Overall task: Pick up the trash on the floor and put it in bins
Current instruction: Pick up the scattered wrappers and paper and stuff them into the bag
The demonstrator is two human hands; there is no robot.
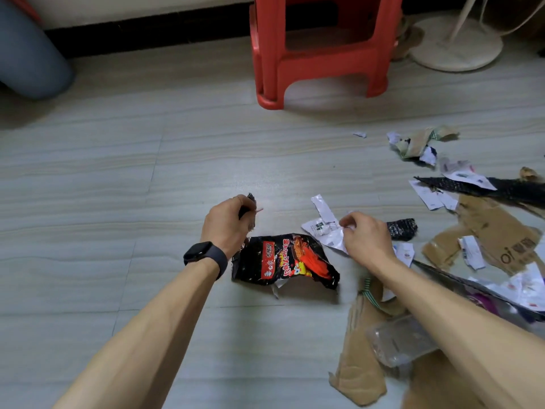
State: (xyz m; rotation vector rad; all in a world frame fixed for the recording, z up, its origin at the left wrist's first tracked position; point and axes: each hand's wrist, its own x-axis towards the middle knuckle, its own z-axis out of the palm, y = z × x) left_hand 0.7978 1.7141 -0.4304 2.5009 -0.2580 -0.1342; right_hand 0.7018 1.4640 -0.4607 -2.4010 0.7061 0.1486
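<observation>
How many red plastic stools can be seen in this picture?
1. The red stool stands on the floor at the top centre, beyond both hands, left of the white fan base. Its seat is cut off by the frame edge.

Even, soft indoor light; faint shadows cast under the red stool (321,48). Mild glare on the floor (118,178). Edges bowed by wide-angle; corners softened.
</observation>
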